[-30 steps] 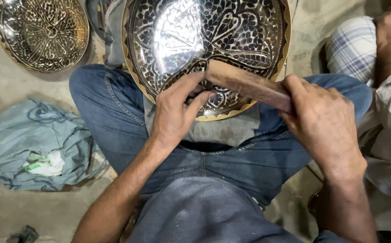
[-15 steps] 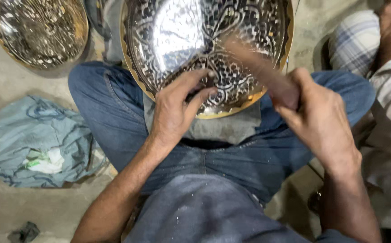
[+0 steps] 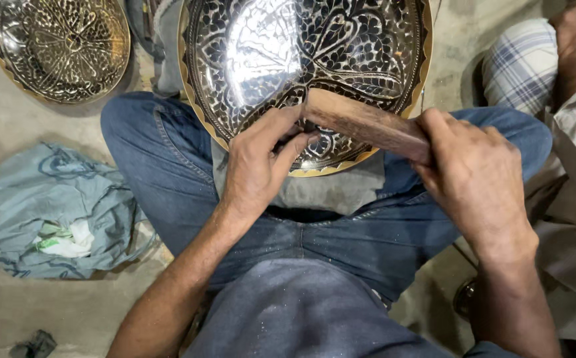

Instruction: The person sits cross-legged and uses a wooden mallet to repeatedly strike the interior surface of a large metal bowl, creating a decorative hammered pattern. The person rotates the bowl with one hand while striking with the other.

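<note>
A large round metal plate (image 3: 255, 46) with a black leaf pattern and a gold scalloped rim rests on my lap, over my jeans. My left hand (image 3: 258, 162) pinches a small tool against the plate's near edge; the tool itself is hidden by my fingers. My right hand (image 3: 477, 176) grips a wooden hammer handle (image 3: 367, 122), whose far end comes down right by my left fingertips. A grey cloth (image 3: 334, 189) lies under the plate's near rim.
A second engraved brass plate (image 3: 59, 46) lies on the floor at the upper left. A crumpled blue plastic bag (image 3: 49, 205) sits left of my knee. Another person's checked sleeve (image 3: 520, 63) and clothing are at the right edge.
My right hand swung the wooden handle up off the plate and brought it down again by my left fingertips. My left hand stayed in place on the plate.
</note>
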The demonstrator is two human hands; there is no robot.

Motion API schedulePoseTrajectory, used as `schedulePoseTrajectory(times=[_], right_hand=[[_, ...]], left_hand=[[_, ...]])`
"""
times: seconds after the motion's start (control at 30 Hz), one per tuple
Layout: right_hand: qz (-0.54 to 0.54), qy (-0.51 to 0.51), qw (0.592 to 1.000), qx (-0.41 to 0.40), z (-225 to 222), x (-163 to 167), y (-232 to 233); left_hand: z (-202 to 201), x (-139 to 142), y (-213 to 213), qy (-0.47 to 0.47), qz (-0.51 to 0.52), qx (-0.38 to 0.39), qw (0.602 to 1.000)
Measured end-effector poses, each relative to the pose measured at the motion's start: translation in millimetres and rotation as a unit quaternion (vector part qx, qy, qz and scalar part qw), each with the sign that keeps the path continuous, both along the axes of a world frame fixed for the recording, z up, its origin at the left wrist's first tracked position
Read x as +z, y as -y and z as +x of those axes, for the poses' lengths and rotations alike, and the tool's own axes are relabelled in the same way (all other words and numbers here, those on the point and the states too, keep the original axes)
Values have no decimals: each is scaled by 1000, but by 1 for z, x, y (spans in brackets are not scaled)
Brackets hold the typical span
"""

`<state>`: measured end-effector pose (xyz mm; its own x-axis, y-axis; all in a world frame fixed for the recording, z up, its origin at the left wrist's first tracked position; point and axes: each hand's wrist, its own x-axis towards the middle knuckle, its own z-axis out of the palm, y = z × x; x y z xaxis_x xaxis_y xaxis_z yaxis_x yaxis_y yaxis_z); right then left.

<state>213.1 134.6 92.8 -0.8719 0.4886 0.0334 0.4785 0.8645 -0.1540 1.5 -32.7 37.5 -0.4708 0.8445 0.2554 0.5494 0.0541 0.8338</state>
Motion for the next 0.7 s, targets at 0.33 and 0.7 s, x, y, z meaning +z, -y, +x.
schedulePoseTrajectory(times=[0.33, 0.7], right_hand=[[-133, -48, 988, -54, 1, 1, -1], [-184, -74, 978, -58, -3, 9, 1]], left_hand=[[2, 0, -1, 26, -7, 2, 1000], [2, 4, 1, -2, 8, -7, 1000]])
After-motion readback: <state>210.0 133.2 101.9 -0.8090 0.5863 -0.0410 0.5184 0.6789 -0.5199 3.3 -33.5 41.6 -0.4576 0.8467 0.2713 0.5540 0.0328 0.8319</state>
